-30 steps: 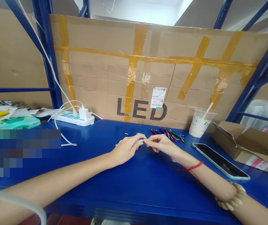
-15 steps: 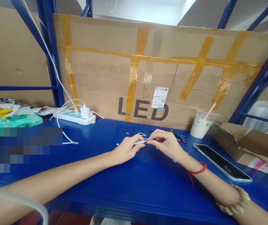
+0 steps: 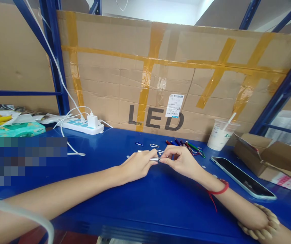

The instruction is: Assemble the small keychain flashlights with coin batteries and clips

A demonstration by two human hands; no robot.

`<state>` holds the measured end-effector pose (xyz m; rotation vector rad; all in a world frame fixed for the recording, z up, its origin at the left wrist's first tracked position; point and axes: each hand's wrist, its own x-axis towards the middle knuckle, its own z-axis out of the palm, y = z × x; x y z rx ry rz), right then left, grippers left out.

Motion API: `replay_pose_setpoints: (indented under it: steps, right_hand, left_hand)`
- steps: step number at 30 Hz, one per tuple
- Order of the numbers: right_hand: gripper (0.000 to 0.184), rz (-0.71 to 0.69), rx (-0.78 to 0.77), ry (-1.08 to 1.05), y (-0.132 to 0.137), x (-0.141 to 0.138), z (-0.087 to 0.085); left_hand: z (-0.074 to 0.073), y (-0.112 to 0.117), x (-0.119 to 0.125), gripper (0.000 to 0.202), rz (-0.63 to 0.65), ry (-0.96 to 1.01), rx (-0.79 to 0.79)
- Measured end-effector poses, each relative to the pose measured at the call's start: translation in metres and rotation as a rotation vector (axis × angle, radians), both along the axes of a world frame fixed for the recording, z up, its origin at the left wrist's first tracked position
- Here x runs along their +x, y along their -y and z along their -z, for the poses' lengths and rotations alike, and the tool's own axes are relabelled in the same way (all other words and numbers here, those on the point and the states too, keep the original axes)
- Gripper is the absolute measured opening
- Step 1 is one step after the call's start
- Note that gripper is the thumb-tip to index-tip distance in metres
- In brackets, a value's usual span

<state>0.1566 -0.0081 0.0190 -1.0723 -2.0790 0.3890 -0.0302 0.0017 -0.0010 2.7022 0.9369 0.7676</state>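
Note:
A slim silver metal tube (image 3: 155, 159), pen-like, lies across the fingers of my left hand (image 3: 136, 164). That hand is closed around it, back of the hand upward, covering most of its length. At the tube's right end, my right hand (image 3: 179, 159) pinches the tip between thumb and fingertips; the small part held there is too tiny to name. Just behind the hands are a silver carabiner clip (image 3: 154, 145) and a blue carabiner clip (image 3: 139, 144). Several coloured slim tubes (image 3: 179, 142) lie in a group behind my right hand, with a green clip (image 3: 200, 152) beside them.
A phone (image 3: 243, 178), a cup with a straw (image 3: 219, 135) and an open cardboard box (image 3: 275, 152) stand right on the blue table (image 3: 160, 203). A white power strip (image 3: 81, 127) with cables sits back left. A large cardboard sheet (image 3: 110, 84) rises behind. A pale cable (image 3: 28, 217) crosses front left.
Both hands have come slightly lower and nearer, uncovering more of the clips and coloured tubes behind. My left hand has turned further palm-down over the silver tube. The grip stays closed.

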Motion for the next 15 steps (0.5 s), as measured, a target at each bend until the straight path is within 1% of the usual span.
replay_pose_setpoints:
  steps: [4,6,10,13,15]
  right_hand:
    - [0.03,-0.023,-0.25,-0.087,-0.0004,-0.0018,-0.0001]
    - [0.034,-0.019,-0.326,-0.118,-0.0021,-0.0018,0.0003]
    - [0.034,0.012,-0.369,-0.136,-0.0063,-0.0001,0.0002]
    - [0.031,0.014,-0.361,-0.12,-0.0084,0.0023,-0.0005]
    - [0.03,-0.003,-0.348,-0.114,-0.0095,0.004,-0.0005]
  left_hand:
    - [-0.0004,0.0002,-0.0005,0.009,-0.03,-0.05,0.02]
    - [-0.0008,0.0001,-0.0002,0.009,-0.033,-0.042,0.007]
    - [-0.0026,-0.0004,0.0009,0.01,-0.051,0.002,-0.079]
    - [-0.0033,-0.0015,0.0014,0.01,-0.071,0.019,-0.143]
    - [-0.0031,-0.0024,0.0016,0.01,-0.069,0.034,-0.157]
